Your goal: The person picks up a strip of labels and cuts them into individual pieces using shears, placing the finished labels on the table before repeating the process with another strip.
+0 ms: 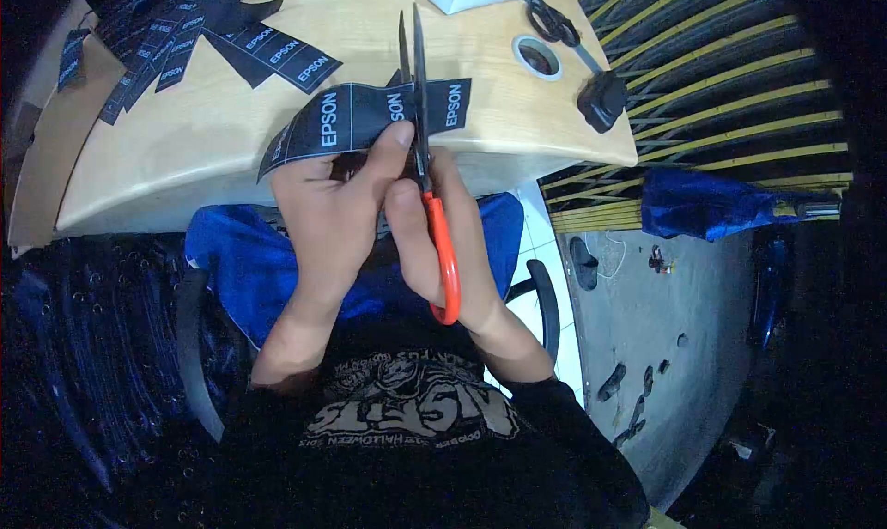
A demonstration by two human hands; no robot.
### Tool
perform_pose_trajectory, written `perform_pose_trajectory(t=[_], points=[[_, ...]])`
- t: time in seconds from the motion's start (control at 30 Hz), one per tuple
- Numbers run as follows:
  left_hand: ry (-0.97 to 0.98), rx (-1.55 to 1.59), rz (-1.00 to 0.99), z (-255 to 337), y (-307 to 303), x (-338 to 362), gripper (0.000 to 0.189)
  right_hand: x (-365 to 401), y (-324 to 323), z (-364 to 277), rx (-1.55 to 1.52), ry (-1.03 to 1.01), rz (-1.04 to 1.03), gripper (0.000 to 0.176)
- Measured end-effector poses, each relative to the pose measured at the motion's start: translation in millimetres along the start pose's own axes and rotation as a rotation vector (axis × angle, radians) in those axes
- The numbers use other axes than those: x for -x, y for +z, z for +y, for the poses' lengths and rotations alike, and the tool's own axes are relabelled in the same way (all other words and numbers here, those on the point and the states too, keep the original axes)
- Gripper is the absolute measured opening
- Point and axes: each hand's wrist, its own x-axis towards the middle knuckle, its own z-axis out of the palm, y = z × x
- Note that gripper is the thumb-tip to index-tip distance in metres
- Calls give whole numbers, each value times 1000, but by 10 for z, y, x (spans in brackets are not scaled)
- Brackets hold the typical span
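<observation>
Right hand scissors seemingly cutting strip.

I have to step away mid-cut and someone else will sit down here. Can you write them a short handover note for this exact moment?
Left hand: grip shut on the label strip, thumb on top, holding it over the table edge.
Right hand: grip shut on the orange scissors, blades slightly open, pointing away, across the strip between two printed labels.
Done: a pile of cut labels lies at the table's far left.
Left: the strip shows at least three labels not yet parted.
Nearby: black scissors, tape roll.
</observation>
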Motion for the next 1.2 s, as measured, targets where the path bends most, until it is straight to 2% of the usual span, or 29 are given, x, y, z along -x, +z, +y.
perform_pose_trajectory(t=[0.1, 0.2, 0.37, 0.43, 0.5, 0.57, 0.6, 0.67, 0.83, 0.87, 1.0, 1.1, 1.17, 1.2], points=[[67, -64, -29, -19, -27, -8, 7, -4, 15, -2, -1, -11, 4, 39], [-33, -45, -6, 45, -6, 15, 9, 6, 25, -30, -41, 37, -1, 37], [-5, -73, -22, -34, -47, -23, 9, 3, 15, -24, -65, 93, -44, 38], [21, -74, -35, -24, -47, -28, 8, -3, 6, -34, -20, 59, -51, 38], [-93, -29, 0, 24, -34, -32, 8, -23, 47, 36, -40, 60, -27, 37], [-91, -25, -9, 20, -40, -51, 8, -56, 52, 76, -30, -68, 6, 36], [-92, -23, -19, 16, -43, -57, 8, -53, 51, 60, -26, -67, 7, 36], [-66, -25, -32, 11, -44, -70, 8, -53, 46, 12, -69, 38, 2, 37], [-34, -71, -38, 25, -45, -75, 8, -27, 55, 65, -40, 24, -22, 38], [-103, -33, -52, 15, -61, -60, 8, -26, 50, 74, -72, 21, -12, 39], [-117, 33, -22, 82, -44, -73, 9, -16, 35, 38, -27, 45, -25, 39], [-133, 75, -59, 109, -96, -94, 11, -21, 49, 29, -106, -51, -17, 39], [-264, 134, 50, 94, -62, -131, 12, -1, 42, -30, -85, 11, -31, 39], [-264, 131, 50, 102, -42, -130, 12, 3, 37, -27, -88, 10, -32, 39]])
